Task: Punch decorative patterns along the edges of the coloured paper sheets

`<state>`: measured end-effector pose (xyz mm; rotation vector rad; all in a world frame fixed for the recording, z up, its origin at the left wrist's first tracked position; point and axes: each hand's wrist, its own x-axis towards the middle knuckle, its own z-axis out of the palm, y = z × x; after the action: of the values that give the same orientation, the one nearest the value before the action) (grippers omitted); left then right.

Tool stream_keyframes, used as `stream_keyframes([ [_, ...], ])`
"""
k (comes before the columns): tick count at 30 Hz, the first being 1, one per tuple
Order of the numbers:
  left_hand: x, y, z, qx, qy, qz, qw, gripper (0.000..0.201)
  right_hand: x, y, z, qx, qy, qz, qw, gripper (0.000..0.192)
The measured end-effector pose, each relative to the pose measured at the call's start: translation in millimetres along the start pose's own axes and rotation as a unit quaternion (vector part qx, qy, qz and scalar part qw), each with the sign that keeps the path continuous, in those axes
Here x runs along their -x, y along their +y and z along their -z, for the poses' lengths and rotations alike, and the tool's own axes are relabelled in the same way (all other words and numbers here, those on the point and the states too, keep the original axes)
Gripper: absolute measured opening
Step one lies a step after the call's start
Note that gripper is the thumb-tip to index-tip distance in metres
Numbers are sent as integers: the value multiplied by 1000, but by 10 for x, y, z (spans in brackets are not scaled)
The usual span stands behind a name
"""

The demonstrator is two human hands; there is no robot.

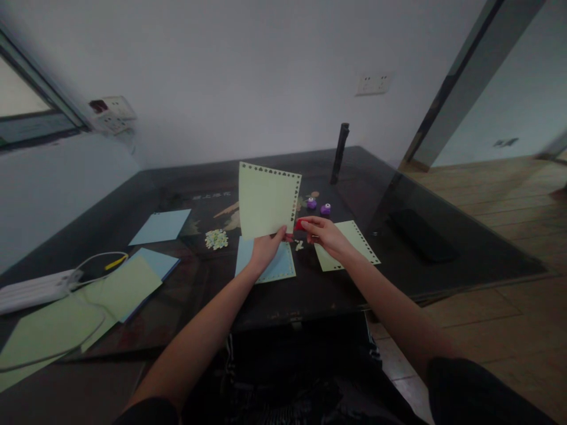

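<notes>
My left hand [264, 249] holds a pale green sheet of paper [268, 203] upright by its lower edge. Small punched shapes line the sheet's top and right edges. Pinched in my right hand [325, 236] is a small red craft punch [300, 224], close to the sheet's lower right corner; whether it grips the paper I cannot tell. Below the hands lies a blue sheet [281, 264] with a punched border. Another green punched sheet [349, 242] lies partly under my right forearm. Some paper cutouts [299, 245] sit between these two sheets.
Two purple punches [312, 203] stand behind my right hand. A heap of cutouts [216, 239] lies to the left. Further left are a blue sheet [162, 226], more green paper [53, 327] and a white power strip [38, 289] with a cable. A black upright object [339, 153] stands at the back.
</notes>
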<state>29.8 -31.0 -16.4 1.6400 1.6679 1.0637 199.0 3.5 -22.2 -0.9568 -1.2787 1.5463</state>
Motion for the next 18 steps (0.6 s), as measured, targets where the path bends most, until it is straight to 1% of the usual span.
stream_keyframes([
  [5,5,24,-2,34,3,-2,999,30,4,-27,28,6,2,-13,1000,27],
  [10,-46,-89,-29,54,5,-19,998,33,4,-41,47,22,4,-20,1000,34],
  [14,-75,-157,-42,48,7,-41,998,35,1,-41,54,34,4,-23,999,34],
  [18,-65,-139,-27,29,0,-52,998,36,7,-48,48,37,5,-19,999,35],
])
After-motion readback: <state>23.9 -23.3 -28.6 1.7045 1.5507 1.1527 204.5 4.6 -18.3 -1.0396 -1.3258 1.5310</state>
